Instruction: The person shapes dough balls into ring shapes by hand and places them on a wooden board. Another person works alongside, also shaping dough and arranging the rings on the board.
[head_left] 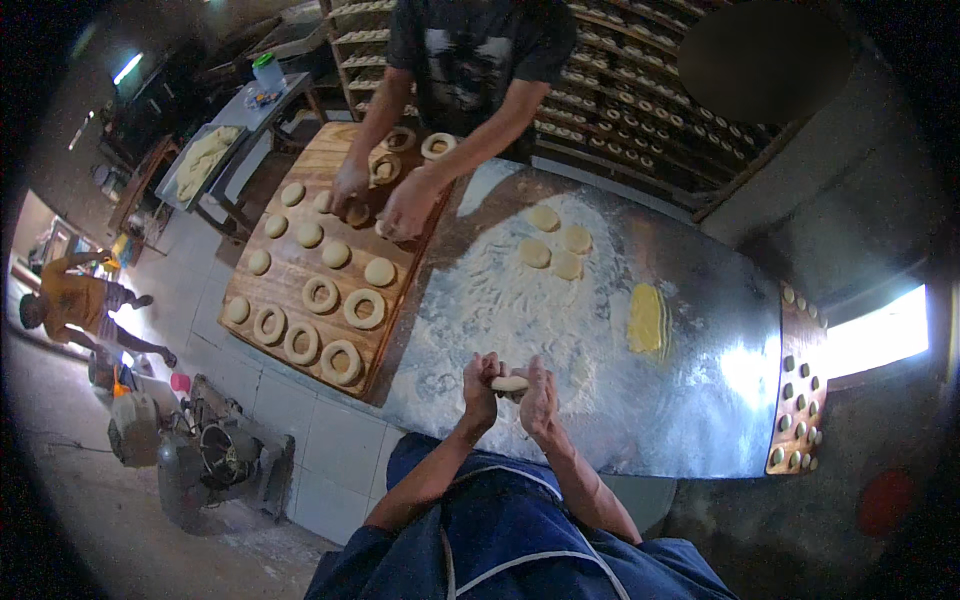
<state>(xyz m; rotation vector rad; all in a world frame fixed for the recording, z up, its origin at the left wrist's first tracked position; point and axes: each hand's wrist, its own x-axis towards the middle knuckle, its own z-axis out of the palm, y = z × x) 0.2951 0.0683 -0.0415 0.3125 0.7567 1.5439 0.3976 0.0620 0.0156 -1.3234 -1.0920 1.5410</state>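
Note:
Between my two hands, over the floured near part of the metal table [720, 400], is a small pale piece of dough [510, 384]. My left hand [481, 388] curls round its left end, and my right hand [539, 396] closes on its right end. Whether the piece has a hole cannot be seen. Farther up the table several flat dough rounds [535, 253] lie together in the flour. To their right rests a yellow slab of dough [648, 320]. At my left, a wooden board [385, 330] bears dough rings [340, 362] and dough balls [335, 254].
Across the table a co-worker's hands [405, 205] handle dough on the board. Racks of dough rings [630, 100] stand behind. Another board with dough pieces [775, 435] lies along the right end. A motor-like machine [228, 450] stands on the left floor, with another person [85, 305] beyond.

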